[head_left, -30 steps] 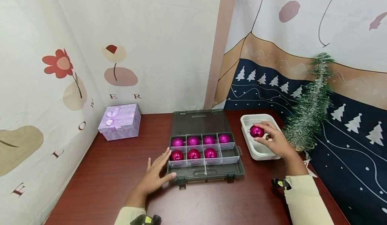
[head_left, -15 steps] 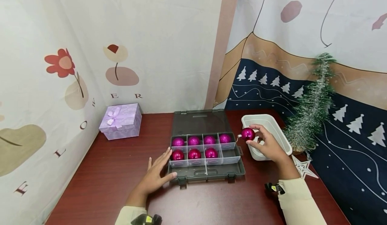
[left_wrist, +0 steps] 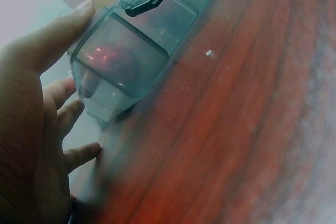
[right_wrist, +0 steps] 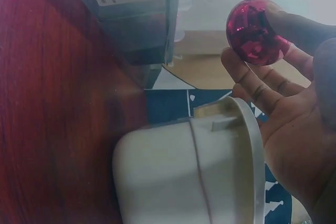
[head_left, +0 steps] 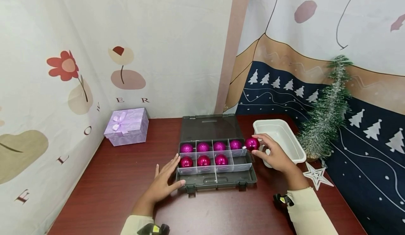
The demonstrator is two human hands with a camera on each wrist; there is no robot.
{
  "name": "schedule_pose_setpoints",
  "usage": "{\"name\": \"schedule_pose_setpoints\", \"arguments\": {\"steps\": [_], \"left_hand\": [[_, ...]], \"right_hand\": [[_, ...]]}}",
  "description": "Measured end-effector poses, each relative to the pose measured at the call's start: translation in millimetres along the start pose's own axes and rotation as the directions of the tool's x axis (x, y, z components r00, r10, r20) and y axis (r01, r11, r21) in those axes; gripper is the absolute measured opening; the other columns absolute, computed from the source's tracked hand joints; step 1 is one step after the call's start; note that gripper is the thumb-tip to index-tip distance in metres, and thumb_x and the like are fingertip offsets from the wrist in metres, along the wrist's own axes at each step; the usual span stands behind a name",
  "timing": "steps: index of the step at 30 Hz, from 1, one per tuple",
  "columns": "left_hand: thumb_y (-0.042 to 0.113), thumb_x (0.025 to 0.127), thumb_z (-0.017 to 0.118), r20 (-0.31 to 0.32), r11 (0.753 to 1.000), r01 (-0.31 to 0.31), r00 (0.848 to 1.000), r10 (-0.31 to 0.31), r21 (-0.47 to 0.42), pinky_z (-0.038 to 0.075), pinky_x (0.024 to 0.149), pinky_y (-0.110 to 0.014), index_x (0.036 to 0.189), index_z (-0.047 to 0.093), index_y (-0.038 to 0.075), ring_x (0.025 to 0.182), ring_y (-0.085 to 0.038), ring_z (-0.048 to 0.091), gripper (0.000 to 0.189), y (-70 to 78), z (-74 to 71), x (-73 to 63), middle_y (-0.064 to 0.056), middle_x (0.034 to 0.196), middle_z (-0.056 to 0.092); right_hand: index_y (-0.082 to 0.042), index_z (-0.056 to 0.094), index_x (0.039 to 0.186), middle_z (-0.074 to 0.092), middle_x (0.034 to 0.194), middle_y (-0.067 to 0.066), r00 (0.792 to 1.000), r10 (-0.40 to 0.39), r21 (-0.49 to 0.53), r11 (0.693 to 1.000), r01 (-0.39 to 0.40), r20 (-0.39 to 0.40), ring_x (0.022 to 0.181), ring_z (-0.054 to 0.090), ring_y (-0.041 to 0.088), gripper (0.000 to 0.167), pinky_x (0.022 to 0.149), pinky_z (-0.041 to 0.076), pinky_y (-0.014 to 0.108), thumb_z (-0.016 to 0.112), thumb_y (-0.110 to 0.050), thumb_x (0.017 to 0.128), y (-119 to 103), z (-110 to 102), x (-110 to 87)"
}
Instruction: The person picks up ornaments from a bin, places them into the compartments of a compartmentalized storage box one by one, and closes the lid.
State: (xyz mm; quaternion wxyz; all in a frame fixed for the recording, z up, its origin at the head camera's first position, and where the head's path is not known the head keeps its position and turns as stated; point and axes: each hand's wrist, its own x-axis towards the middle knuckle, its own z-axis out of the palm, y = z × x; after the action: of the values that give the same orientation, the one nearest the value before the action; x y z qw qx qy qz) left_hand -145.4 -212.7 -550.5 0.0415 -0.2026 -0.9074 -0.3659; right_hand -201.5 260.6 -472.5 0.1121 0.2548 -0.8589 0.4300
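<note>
Between thumb and fingers my right hand pinches a shiny magenta Christmas bauble, held in the air at the right edge of the organizer box. In the right wrist view the bauble shows its silver cap and a loop of thread. The dark see-through organizer box lies with its lid folded back. Glittery baubles fill its back row; shiny ones sit in three cells of the row before it. My left hand rests with fingers extended against the box's left side.
A white plastic tub stands right of the box, under and behind my right hand. Beyond it are a small tinsel tree and a white star. A lilac gift box sits at the back left.
My right hand has carried the bauble left, from over the white tub to the organizer box's right edge. The star has come into fuller view. My left hand stays in place.
</note>
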Motion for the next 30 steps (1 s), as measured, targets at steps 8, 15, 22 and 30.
{"name": "schedule_pose_setpoints", "arguments": {"steps": [8,15,22,30], "left_hand": [[0.046,0.094,0.079,-0.006,1.0,-0.006,1.0,0.006,0.001,-0.004,0.119,-0.092,0.171,0.039,0.014,0.159,-0.051,0.04,0.092,-0.1,-0.6,0.8,-0.011,0.18,0.034],[0.046,0.094,0.078,0.001,1.0,-0.005,1.0,0.005,-0.006,-0.005,0.119,-0.092,0.171,0.038,0.014,0.159,-0.051,0.04,0.092,0.0,-0.3,0.0,-0.011,0.18,0.034],[0.047,0.094,0.079,-0.004,1.0,-0.006,1.0,0.006,0.003,-0.004,0.119,-0.092,0.171,0.038,0.015,0.159,-0.051,0.04,0.093,-1.1,0.3,0.4,-0.01,0.18,0.034],[0.048,0.095,0.078,0.002,1.0,0.004,1.0,-0.004,0.004,-0.004,0.12,-0.092,0.172,0.037,0.018,0.16,-0.05,0.04,0.093,-2.1,0.9,-0.1,-0.009,0.18,0.033]], "right_hand": [[0.0,0.064,0.146,0.069,0.137,0.015,1.0,-0.029,-0.045,0.999,0.029,0.001,0.105,0.064,0.015,0.055,0.08,0.059,0.035,0.083,-0.004,0.095,-2.0,6.3,0.2],[-0.001,0.062,0.148,0.069,0.142,0.013,0.998,-0.054,-0.107,0.993,0.057,0.034,0.124,0.065,0.023,0.058,0.099,0.061,0.052,0.084,-0.009,0.096,-4.9,12.8,-0.3],[-0.004,0.063,0.144,0.068,0.143,0.015,0.997,0.008,-0.128,0.992,0.003,0.082,0.135,0.062,0.037,0.054,0.116,0.05,0.068,0.085,-0.015,0.095,-10.1,16.8,-0.2],[-0.007,0.066,0.141,0.063,0.147,0.021,0.989,0.047,-0.168,0.985,-0.023,0.143,0.148,0.045,0.045,0.05,0.118,0.031,0.073,0.083,-0.013,0.095,-12.2,21.5,-0.7]]}}
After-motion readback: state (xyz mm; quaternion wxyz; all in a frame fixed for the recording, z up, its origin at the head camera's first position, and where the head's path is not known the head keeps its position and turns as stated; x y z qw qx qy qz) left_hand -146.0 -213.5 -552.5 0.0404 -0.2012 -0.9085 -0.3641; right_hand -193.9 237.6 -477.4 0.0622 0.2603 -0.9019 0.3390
